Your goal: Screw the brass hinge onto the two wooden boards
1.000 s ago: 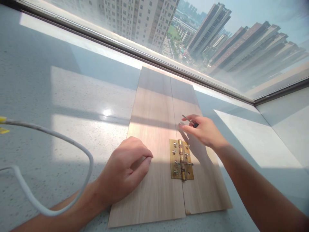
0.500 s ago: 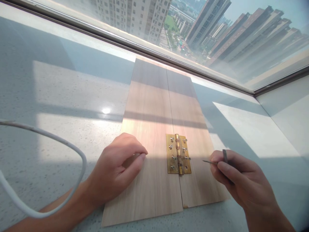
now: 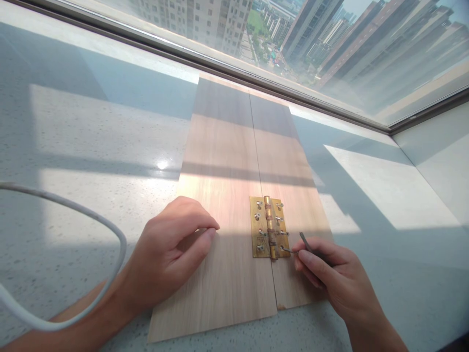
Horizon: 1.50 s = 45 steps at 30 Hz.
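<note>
Two pale wooden boards [image 3: 223,161] lie side by side on a speckled grey sill, joined by a brass hinge [image 3: 269,227] with several screws standing up from it. My left hand [image 3: 172,249] rests on the left board, fingers curled loosely, holding nothing that shows. My right hand [image 3: 330,276] is pinched round a thin screw [image 3: 289,251], whose tip touches the hinge's lower right corner. A dark slim tool [image 3: 307,243] also sticks up from between that hand's fingers.
A white cable [image 3: 73,215] loops over the sill at the left. A window frame [image 3: 234,73] runs along the far edge, with tall buildings beyond the glass. A side wall [image 3: 439,161] closes off the right.
My right hand drew back from the upper right board, where it picked up a screw, to the near right. It then brought the screw's tip to the hinge's lower right corner. The left hand stayed put.
</note>
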### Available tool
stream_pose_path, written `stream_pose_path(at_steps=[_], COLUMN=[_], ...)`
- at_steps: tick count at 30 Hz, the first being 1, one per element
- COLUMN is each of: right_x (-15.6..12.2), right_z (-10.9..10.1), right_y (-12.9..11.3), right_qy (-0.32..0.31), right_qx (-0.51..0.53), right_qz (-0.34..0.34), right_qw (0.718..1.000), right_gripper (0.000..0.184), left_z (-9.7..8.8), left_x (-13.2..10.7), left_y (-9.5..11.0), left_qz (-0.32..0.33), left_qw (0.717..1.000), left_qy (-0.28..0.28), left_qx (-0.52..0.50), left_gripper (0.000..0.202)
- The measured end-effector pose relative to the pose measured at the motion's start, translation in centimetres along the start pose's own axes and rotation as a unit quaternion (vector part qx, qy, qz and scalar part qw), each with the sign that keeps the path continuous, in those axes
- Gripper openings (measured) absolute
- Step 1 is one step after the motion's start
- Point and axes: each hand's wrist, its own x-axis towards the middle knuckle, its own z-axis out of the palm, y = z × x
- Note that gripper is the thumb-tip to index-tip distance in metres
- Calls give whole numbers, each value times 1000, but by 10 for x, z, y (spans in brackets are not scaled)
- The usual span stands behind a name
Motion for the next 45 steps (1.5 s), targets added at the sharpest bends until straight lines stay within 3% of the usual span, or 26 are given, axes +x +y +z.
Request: stream_pose_path(at_steps=[14, 22, 30, 37, 45], right_x=[1, 1, -4, -6, -5], right_z=[2, 5, 11, 19, 21], right_y=[-3, -1, 5, 5, 11], right_qy=[-21, 2, 52, 120, 138], right_qx=[-48, -41, -114, -211, -202], right_qz=[4, 3, -100, -197, -219], right_qw=[999, 999, 987, 950, 945], right_gripper=[32, 32, 28, 26, 17], left_z=[0, -1, -1, -1, -2], left_x=[0, -1, 0, 0, 0], left_y=[1, 0, 0, 2, 3], left_qz=[-4, -3, 0, -5, -2], left_qw=[1000, 1000, 1000, 1000, 1000], left_qy=[-3, -5, -7, -9, -11], left_qx=[-2, 3, 0, 9, 9], left_gripper=[14, 14, 14, 15, 15])
